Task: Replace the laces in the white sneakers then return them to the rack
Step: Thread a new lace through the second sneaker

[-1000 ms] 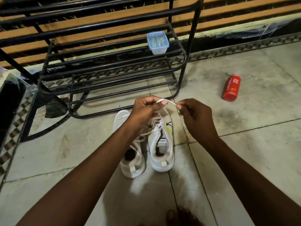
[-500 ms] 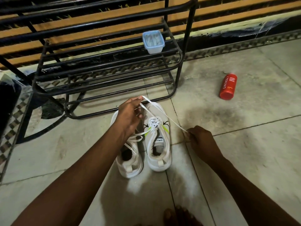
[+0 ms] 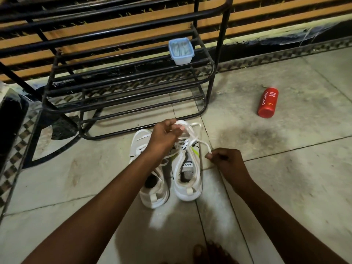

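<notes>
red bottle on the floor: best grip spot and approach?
Grip the red bottle across the middle of its body, coming straight down from above. It lies on its side on the tile floor, apart from the rack and sneakers, so the round flanks are free on both sides for fingers to close.

Both forearms are bare to the lower edge of the view: no sleeves, watch or bands show. The left hand (image 3: 165, 135) and right hand (image 3: 227, 160) wear no gloves or rings. Bare toes (image 3: 206, 253) show below.
</notes>
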`<act>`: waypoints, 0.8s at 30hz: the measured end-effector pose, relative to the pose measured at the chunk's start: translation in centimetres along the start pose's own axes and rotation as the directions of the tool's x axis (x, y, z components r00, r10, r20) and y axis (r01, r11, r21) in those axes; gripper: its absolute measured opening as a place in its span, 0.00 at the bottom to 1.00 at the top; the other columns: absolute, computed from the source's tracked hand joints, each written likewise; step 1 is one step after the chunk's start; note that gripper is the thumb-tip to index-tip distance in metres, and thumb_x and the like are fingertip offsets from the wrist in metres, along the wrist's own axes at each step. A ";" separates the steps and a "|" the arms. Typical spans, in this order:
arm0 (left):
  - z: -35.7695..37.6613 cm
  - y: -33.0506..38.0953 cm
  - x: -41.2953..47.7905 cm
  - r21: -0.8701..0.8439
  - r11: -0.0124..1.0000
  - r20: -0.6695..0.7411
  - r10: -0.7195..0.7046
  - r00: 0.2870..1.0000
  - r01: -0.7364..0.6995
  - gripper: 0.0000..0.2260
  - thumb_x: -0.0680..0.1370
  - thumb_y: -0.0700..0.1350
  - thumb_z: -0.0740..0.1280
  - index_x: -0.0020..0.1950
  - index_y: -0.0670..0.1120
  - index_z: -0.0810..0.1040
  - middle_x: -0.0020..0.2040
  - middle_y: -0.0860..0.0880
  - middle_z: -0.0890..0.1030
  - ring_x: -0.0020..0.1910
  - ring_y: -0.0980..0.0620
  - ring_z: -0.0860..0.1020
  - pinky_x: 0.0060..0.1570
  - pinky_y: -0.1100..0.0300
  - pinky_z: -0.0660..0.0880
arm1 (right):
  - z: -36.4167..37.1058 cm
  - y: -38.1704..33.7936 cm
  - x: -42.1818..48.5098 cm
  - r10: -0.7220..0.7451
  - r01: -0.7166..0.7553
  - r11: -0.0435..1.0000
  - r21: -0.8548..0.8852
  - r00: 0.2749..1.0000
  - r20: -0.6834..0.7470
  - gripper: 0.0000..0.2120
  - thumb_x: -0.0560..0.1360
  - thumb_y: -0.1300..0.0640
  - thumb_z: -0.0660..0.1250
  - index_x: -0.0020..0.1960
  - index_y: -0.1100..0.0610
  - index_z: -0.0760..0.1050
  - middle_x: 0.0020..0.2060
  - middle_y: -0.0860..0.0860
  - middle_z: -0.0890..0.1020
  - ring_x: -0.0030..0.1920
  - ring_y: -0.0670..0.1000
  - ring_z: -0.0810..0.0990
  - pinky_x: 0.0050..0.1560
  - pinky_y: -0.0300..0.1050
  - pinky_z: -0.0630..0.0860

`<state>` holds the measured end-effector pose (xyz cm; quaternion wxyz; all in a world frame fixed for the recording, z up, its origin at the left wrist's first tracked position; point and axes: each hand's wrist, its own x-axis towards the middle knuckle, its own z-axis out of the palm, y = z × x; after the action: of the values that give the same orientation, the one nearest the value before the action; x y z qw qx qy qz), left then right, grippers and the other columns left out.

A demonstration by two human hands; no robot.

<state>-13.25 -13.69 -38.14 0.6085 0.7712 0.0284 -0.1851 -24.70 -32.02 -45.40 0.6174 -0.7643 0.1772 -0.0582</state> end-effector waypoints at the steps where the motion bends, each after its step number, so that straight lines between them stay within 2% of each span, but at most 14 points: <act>1: -0.1 -0.4 -0.6 0.051 0.998 -0.011 0.025 1.000 -0.025 0.17 0.79 0.36 0.72 0.67 0.41 0.77 0.54 0.46 0.83 0.51 0.48 0.83 0.50 0.56 0.81 | 0.3 -0.3 0.0 0.017 -0.017 0.993 0.115 1.000 0.007 0.06 0.74 0.62 0.75 0.38 0.60 0.83 0.29 0.53 0.80 0.31 0.45 0.74 0.35 0.38 0.71; 3: -0.3 -1.4 -1.9 0.159 0.983 0.000 0.091 0.996 -0.090 0.17 0.73 0.34 0.72 0.60 0.45 0.80 0.48 0.49 0.82 0.45 0.50 0.81 0.48 0.56 0.80 | 0.7 -0.9 0.1 0.043 -0.048 0.961 0.272 0.999 0.024 0.06 0.74 0.64 0.74 0.38 0.59 0.82 0.28 0.52 0.80 0.28 0.47 0.74 0.32 0.37 0.72; 6: -0.6 -2.4 -4.0 0.402 0.901 0.075 0.142 0.987 -0.160 0.21 0.62 0.49 0.75 0.54 0.53 0.81 0.45 0.52 0.81 0.41 0.54 0.80 0.43 0.59 0.79 | 1.2 -2.0 0.2 0.064 -0.080 0.929 0.361 0.996 0.056 0.04 0.73 0.66 0.75 0.42 0.60 0.83 0.33 0.59 0.84 0.31 0.50 0.81 0.34 0.40 0.77; 8: -0.6 -3.1 -4.2 0.532 0.827 0.107 0.149 0.983 -0.183 0.22 0.63 0.50 0.80 0.54 0.53 0.79 0.43 0.51 0.81 0.41 0.52 0.80 0.43 0.59 0.78 | 1.5 -2.5 0.4 0.065 -0.080 0.918 0.389 0.996 0.053 0.06 0.72 0.69 0.74 0.41 0.60 0.83 0.35 0.62 0.84 0.32 0.51 0.83 0.35 0.41 0.79; 10: -0.6 -3.5 -4.2 0.582 0.793 0.095 0.155 0.983 -0.181 0.18 0.66 0.47 0.81 0.52 0.49 0.79 0.41 0.50 0.82 0.42 0.50 0.81 0.44 0.58 0.77 | 2.1 -3.1 0.6 0.043 -0.055 0.928 0.368 0.998 0.039 0.07 0.73 0.71 0.72 0.42 0.60 0.82 0.35 0.61 0.85 0.33 0.52 0.83 0.36 0.43 0.81; 14: -0.8 -3.5 -4.3 0.533 0.837 0.025 0.127 0.992 -0.121 0.08 0.72 0.46 0.78 0.47 0.47 0.82 0.40 0.51 0.84 0.41 0.54 0.82 0.43 0.62 0.76 | 3.4 -3.9 1.2 -0.043 0.043 0.974 0.223 0.999 -0.006 0.04 0.73 0.71 0.72 0.44 0.64 0.81 0.34 0.55 0.84 0.33 0.46 0.81 0.37 0.37 0.77; 15: -0.8 -3.6 -4.3 0.514 0.851 0.012 0.122 0.992 -0.111 0.06 0.73 0.46 0.77 0.46 0.47 0.83 0.39 0.51 0.85 0.41 0.55 0.82 0.43 0.62 0.76 | 3.8 -4.0 1.4 -0.066 0.068 0.984 0.165 0.998 -0.016 0.03 0.72 0.71 0.73 0.44 0.65 0.81 0.35 0.55 0.84 0.34 0.46 0.81 0.39 0.39 0.76; 17: -1.1 -3.5 -4.4 0.490 0.869 -0.016 0.096 0.995 -0.076 0.04 0.73 0.43 0.76 0.46 0.46 0.85 0.39 0.52 0.85 0.40 0.57 0.83 0.42 0.62 0.76 | 4.5 -4.1 2.0 -0.084 0.084 0.996 0.033 0.996 -0.023 0.03 0.72 0.68 0.74 0.43 0.63 0.81 0.38 0.55 0.85 0.40 0.51 0.84 0.47 0.46 0.78; 19: -1.3 -3.3 -4.4 0.471 0.881 -0.022 0.066 0.998 -0.048 0.03 0.72 0.38 0.74 0.44 0.45 0.85 0.36 0.51 0.85 0.34 0.61 0.82 0.36 0.67 0.75 | 5.3 -4.1 2.7 -0.078 0.076 0.993 -0.094 0.997 -0.016 0.05 0.71 0.65 0.75 0.41 0.58 0.81 0.41 0.56 0.86 0.44 0.56 0.85 0.52 0.49 0.78; 21: -1.4 -3.1 -4.4 0.409 0.913 -0.011 0.009 1.000 -0.003 0.06 0.71 0.34 0.71 0.43 0.43 0.85 0.34 0.47 0.85 0.28 0.56 0.82 0.32 0.63 0.77 | 6.0 -3.8 3.1 -0.079 0.079 0.978 -0.192 0.997 0.004 0.05 0.71 0.63 0.75 0.40 0.56 0.80 0.40 0.54 0.85 0.45 0.55 0.84 0.53 0.48 0.78; 24: -1.6 -3.2 -4.0 0.359 0.932 -0.006 -0.048 0.999 0.047 0.07 0.71 0.32 0.70 0.44 0.41 0.84 0.35 0.43 0.85 0.28 0.47 0.83 0.32 0.56 0.79 | 6.6 -3.4 3.4 -0.106 0.107 0.953 -0.283 0.994 0.019 0.06 0.71 0.61 0.75 0.38 0.58 0.79 0.37 0.54 0.85 0.41 0.54 0.84 0.49 0.49 0.79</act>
<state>-17.45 -10.59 -39.47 0.4529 0.8681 0.0119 -0.2028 -18.82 -26.55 -44.13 0.4976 -0.8534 0.1411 -0.0642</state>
